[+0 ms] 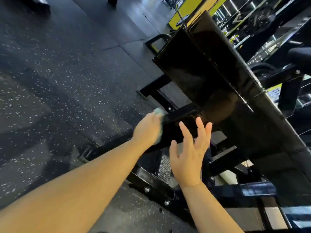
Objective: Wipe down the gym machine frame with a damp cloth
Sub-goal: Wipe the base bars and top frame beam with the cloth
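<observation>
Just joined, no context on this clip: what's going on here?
A person is cleaning a black gym machine frame. The left hand grips a pale green cloth and presses it against a short black bar low on the frame. The right hand is open with fingers spread in front of the frame. Whether it touches is unclear. A speckled rubber floor lies below.
</observation>
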`<action>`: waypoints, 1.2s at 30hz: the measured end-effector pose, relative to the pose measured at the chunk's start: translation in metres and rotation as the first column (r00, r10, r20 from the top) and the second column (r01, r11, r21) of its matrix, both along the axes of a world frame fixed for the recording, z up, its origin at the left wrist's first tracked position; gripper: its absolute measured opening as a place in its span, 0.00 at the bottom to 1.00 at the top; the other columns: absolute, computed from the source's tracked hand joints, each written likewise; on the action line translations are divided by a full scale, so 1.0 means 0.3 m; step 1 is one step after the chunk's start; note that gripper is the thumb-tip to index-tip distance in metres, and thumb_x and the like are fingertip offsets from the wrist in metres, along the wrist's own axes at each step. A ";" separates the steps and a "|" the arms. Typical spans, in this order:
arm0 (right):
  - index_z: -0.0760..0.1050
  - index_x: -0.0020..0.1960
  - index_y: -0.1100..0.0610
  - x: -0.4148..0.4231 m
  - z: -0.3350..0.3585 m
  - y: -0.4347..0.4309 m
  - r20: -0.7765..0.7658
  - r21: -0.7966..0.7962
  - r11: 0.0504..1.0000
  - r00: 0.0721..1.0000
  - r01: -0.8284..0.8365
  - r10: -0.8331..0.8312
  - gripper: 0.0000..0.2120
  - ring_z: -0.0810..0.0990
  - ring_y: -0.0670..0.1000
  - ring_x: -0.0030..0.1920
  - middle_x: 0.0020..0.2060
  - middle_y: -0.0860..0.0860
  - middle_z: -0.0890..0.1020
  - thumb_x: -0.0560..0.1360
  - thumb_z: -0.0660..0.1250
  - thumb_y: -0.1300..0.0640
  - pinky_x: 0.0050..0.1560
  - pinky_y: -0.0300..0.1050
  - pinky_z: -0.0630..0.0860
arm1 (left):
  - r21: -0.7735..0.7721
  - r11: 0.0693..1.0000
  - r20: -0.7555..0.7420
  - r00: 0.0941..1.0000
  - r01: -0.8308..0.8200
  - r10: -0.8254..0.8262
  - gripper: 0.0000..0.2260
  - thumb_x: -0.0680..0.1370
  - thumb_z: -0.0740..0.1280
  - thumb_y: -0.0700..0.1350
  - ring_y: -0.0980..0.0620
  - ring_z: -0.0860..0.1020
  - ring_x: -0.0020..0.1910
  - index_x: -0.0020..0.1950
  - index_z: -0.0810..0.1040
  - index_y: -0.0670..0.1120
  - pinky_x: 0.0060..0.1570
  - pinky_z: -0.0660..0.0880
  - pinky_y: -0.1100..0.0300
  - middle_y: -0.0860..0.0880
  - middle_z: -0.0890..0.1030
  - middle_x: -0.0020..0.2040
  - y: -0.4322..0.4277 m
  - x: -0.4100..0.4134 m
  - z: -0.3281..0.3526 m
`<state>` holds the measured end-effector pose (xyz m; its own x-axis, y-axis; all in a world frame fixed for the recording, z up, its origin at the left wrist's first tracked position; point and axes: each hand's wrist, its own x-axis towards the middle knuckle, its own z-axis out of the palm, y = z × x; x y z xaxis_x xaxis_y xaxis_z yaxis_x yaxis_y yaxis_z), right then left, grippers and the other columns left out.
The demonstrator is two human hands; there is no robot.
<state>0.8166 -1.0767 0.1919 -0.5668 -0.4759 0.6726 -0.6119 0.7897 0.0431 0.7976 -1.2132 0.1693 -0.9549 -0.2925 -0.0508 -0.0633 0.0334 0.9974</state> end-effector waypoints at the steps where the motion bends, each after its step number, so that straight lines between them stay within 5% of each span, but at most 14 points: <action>1: 0.66 0.70 0.56 -0.005 -0.023 0.010 0.013 0.041 0.999 1.000 0.003 -0.003 0.25 0.42 0.57 0.77 0.75 0.56 0.54 0.74 0.64 0.59 0.76 0.45 0.43 | 0.012 1.000 -0.138 0.990 -0.001 0.003 0.16 0.83 0.51 0.45 0.45 0.74 0.57 0.62 0.73 0.39 0.55 0.69 0.53 0.41 0.76 0.59 0.029 -0.003 0.057; 5: 0.63 0.71 0.58 -0.014 -0.065 0.011 0.009 0.044 0.998 0.999 0.037 -0.037 0.27 0.41 0.56 0.77 0.75 0.58 0.53 0.73 0.63 0.61 0.77 0.47 0.43 | 0.079 0.996 -0.328 0.942 -0.050 0.074 0.16 0.83 0.50 0.48 0.53 0.75 0.54 0.62 0.74 0.44 0.55 0.69 0.58 0.49 0.78 0.55 0.062 0.002 0.069; 8: 0.65 0.69 0.57 -0.018 -0.076 0.016 -0.029 0.053 0.997 0.998 0.052 -0.050 0.23 0.47 0.59 0.76 0.73 0.59 0.56 0.75 0.61 0.59 0.77 0.48 0.47 | 0.037 0.994 0.006 0.995 -0.100 0.100 0.16 0.83 0.49 0.47 0.44 0.75 0.55 0.56 0.74 0.41 0.53 0.68 0.54 0.44 0.77 0.52 0.012 -0.003 -0.214; 12: 0.67 0.68 0.56 0.022 -0.135 0.017 0.029 0.028 0.999 0.999 0.026 -0.027 0.21 0.54 0.58 0.75 0.72 0.58 0.59 0.75 0.61 0.58 0.76 0.42 0.48 | 0.074 0.995 0.472 0.881 -0.060 0.018 0.18 0.84 0.46 0.42 0.41 0.65 0.68 0.69 0.64 0.35 0.66 0.60 0.54 0.37 0.67 0.69 -0.057 0.002 -0.448; 15: 0.67 0.65 0.53 0.095 -0.197 -0.032 0.239 -0.220 0.974 0.971 0.049 0.005 0.18 0.64 0.46 0.68 0.67 0.52 0.65 0.75 0.61 0.57 0.68 0.34 0.62 | 0.093 0.996 0.252 0.968 -0.010 -0.014 0.16 0.83 0.49 0.40 0.39 0.63 0.69 0.68 0.66 0.36 0.67 0.61 0.48 0.37 0.67 0.68 -0.036 -0.013 -0.289; 17: 0.68 0.61 0.51 0.108 -0.201 -0.083 0.393 -0.517 0.820 0.919 0.247 -0.030 0.13 0.71 0.40 0.60 0.61 0.49 0.71 0.78 0.61 0.60 0.61 0.35 0.69 | 0.054 0.998 -0.084 0.996 0.034 -0.030 0.16 0.83 0.50 0.44 0.43 0.64 0.71 0.66 0.70 0.41 0.67 0.61 0.54 0.42 0.71 0.67 -0.003 -0.012 -0.134; 19: 0.71 0.57 0.50 0.083 -0.170 -0.125 0.603 -0.707 0.431 0.796 0.561 -0.047 0.07 0.77 0.42 0.54 0.56 0.49 0.75 0.80 0.60 0.60 0.58 0.41 0.74 | 0.066 0.996 -0.258 0.966 0.054 -0.035 0.18 0.83 0.51 0.48 0.49 0.64 0.71 0.70 0.68 0.44 0.68 0.59 0.59 0.46 0.71 0.69 0.024 -0.007 -0.105; 21: 0.74 0.56 0.53 0.031 -0.141 -0.134 0.680 -0.721 -0.030 0.716 0.692 0.162 0.07 0.78 0.48 0.56 0.55 0.50 0.78 0.81 0.58 0.55 0.61 0.45 0.74 | 0.087 0.996 -0.168 0.985 -0.017 0.032 0.20 0.81 0.50 0.52 0.50 0.70 0.66 0.68 0.70 0.45 0.65 0.64 0.57 0.47 0.75 0.64 0.013 -0.008 -0.225; 22: 0.74 0.59 0.56 0.011 -0.129 -0.151 0.656 -0.690 -0.149 0.699 0.708 0.285 0.10 0.76 0.51 0.60 0.57 0.52 0.78 0.82 0.57 0.55 0.67 0.45 0.69 | 0.082 0.995 -0.026 0.998 -0.056 0.058 0.20 0.81 0.49 0.52 0.48 0.72 0.63 0.65 0.71 0.46 0.62 0.66 0.55 0.46 0.76 0.61 -0.008 -0.011 -0.310; 24: 0.70 0.67 0.64 -0.014 -0.110 -0.155 0.617 -0.679 -0.146 0.666 0.720 0.419 0.17 0.68 0.57 0.67 0.62 0.58 0.75 0.82 0.57 0.55 0.74 0.41 0.57 | 0.120 0.991 0.289 0.957 -0.059 0.022 0.18 0.82 0.50 0.50 0.42 0.72 0.62 0.64 0.71 0.42 0.59 0.66 0.53 0.43 0.75 0.60 -0.062 -0.013 -0.488; 26: 0.69 0.69 0.57 -0.011 -0.103 -0.187 0.713 -0.641 -0.061 0.623 0.765 0.323 0.22 0.68 0.54 0.69 0.65 0.53 0.74 0.82 0.55 0.46 0.74 0.47 0.58 | 0.203 0.978 0.463 0.885 -0.055 -0.047 0.19 0.83 0.50 0.49 0.40 0.71 0.64 0.66 0.69 0.38 0.60 0.67 0.53 0.39 0.73 0.64 -0.120 -0.016 -0.597; 27: 0.70 0.68 0.54 -0.019 -0.105 -0.195 0.724 -0.591 -0.125 0.592 0.797 0.353 0.22 0.69 0.53 0.70 0.66 0.51 0.74 0.81 0.54 0.42 0.73 0.49 0.61 | 0.201 0.977 0.491 0.870 -0.070 -0.039 0.20 0.83 0.50 0.49 0.39 0.70 0.65 0.67 0.69 0.38 0.63 0.67 0.51 0.37 0.72 0.65 -0.129 -0.026 -0.615; 32: 0.73 0.63 0.55 -0.004 -0.073 -0.220 0.709 -0.545 -0.171 0.560 0.821 0.428 0.16 0.71 0.50 0.67 0.68 0.51 0.74 0.82 0.52 0.50 0.70 0.47 0.63 | 0.140 0.988 0.197 0.976 0.062 -0.089 0.16 0.82 0.50 0.48 0.46 0.70 0.64 0.61 0.73 0.44 0.63 0.64 0.51 0.43 0.74 0.61 -0.073 -0.083 -0.337; 36: 0.77 0.55 0.57 0.003 -0.075 -0.203 0.775 -0.526 -0.142 0.541 0.838 0.327 0.11 0.80 0.52 0.57 0.53 0.53 0.82 0.80 0.57 0.57 0.58 0.46 0.75 | 0.077 0.982 0.071 0.982 0.170 -0.176 0.15 0.83 0.50 0.47 0.46 0.73 0.54 0.54 0.73 0.42 0.54 0.66 0.54 0.44 0.76 0.51 -0.070 -0.060 -0.252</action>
<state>0.8176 -1.1378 0.1695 -0.7476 0.5104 -0.4248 0.3282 -0.2721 -0.9046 0.7796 -1.2340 0.0936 -0.9832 -0.1165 -0.1405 -0.1392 -0.0196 0.9901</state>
